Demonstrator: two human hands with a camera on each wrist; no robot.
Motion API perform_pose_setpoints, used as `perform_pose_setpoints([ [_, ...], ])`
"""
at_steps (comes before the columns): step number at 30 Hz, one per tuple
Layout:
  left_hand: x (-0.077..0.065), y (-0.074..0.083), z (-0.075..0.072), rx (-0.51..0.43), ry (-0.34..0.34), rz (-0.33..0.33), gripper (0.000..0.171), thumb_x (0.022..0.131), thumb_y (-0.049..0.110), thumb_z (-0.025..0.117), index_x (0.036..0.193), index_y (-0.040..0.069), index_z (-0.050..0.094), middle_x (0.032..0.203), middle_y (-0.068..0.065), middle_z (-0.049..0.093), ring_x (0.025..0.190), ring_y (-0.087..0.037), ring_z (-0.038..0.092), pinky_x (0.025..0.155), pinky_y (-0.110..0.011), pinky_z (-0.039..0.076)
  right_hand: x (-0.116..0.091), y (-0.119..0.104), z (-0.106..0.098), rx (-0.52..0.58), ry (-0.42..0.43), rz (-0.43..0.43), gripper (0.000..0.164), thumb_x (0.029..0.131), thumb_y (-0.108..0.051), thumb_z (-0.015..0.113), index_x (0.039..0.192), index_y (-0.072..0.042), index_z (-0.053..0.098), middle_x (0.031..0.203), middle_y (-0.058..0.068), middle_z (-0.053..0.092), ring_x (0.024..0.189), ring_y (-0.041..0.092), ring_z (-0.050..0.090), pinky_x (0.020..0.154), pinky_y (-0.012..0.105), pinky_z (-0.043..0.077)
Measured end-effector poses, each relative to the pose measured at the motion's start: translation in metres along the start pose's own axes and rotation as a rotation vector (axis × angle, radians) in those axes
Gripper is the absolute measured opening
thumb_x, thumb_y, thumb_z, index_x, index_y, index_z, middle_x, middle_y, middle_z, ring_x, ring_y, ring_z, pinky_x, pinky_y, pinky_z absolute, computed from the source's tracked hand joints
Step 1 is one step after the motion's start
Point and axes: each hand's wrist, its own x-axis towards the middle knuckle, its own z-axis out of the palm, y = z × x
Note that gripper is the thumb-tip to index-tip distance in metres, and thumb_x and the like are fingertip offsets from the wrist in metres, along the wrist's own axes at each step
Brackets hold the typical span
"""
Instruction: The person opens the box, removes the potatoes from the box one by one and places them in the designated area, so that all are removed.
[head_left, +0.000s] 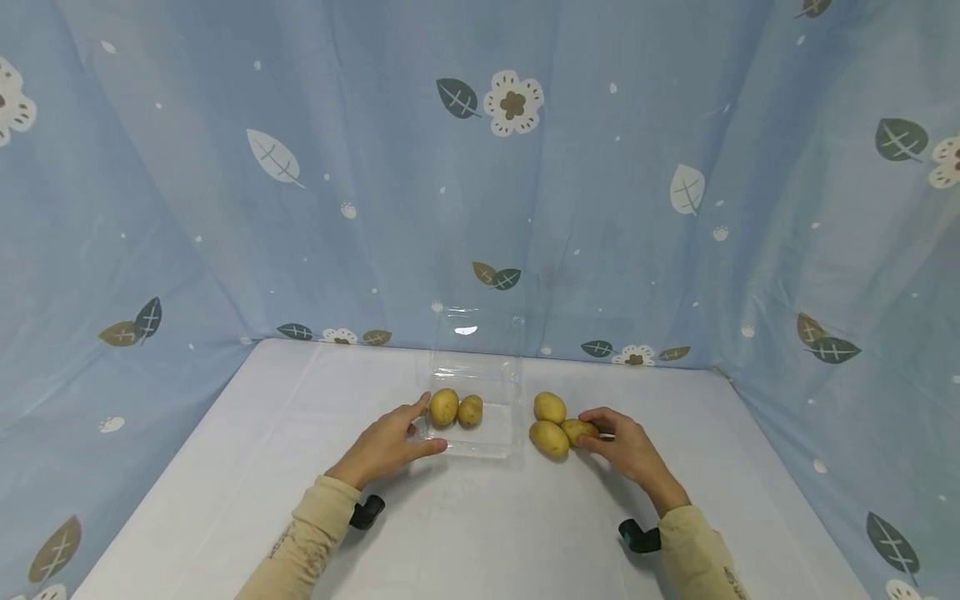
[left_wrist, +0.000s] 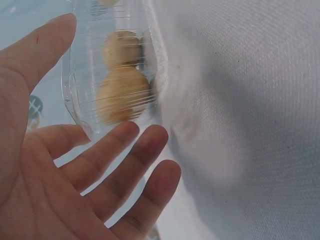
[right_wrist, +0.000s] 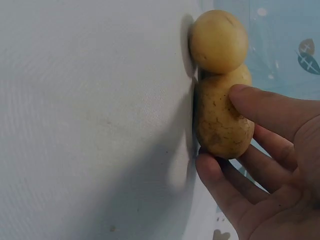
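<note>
The presumably firm potato (head_left: 577, 430) (best gripped mid-body) is pinched by the right hand (head_left: 628, 452); the clear box (head_left: 483, 450) is touched by the relaxed left hand (head_left: 388, 443)

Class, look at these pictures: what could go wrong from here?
1. The potato in the right hand sits close against two other potatoes, so lifting it might set them rolling.
2. The clear box looks thin and light; with only the left hand at one corner, a bump might slide it.
3. The raised lid might drop and block the opening.
</note>
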Motion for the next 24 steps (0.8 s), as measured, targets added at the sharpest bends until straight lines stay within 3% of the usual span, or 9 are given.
perform_pose_setpoints([
  [13,-0.0004,0.0002,-0.0006,0.012,-0.002,-0.005,0.093,0.088,0.053,0.075,0.16,0.011,0.033,0.148,-0.014,0.052,0.114,-0.026,0.064,0.095,-0.05,0.05,0.0009,0.0001,-0.0013,0.02,-0.026,0.006,0.037,0.09,-0.021,0.08,0.124,-0.012,0.068,0.129,0.011,0.066,0.117,0.039,0.063,0.095,0.052,0.053],
  [24,0.0,0.0002,-0.0007,0.002,-0.003,-0.016,0.094,0.087,0.055,0.075,0.16,0.013,0.032,0.148,-0.013,0.052,0.116,-0.026,0.063,0.097,-0.05,0.05,0.004,0.0003,-0.0062,0.054,0.021,-0.036,0.042,0.093,-0.017,0.076,0.13,-0.002,0.064,0.132,0.018,0.064,0.121,0.038,0.061,0.095,0.049,0.054],
])
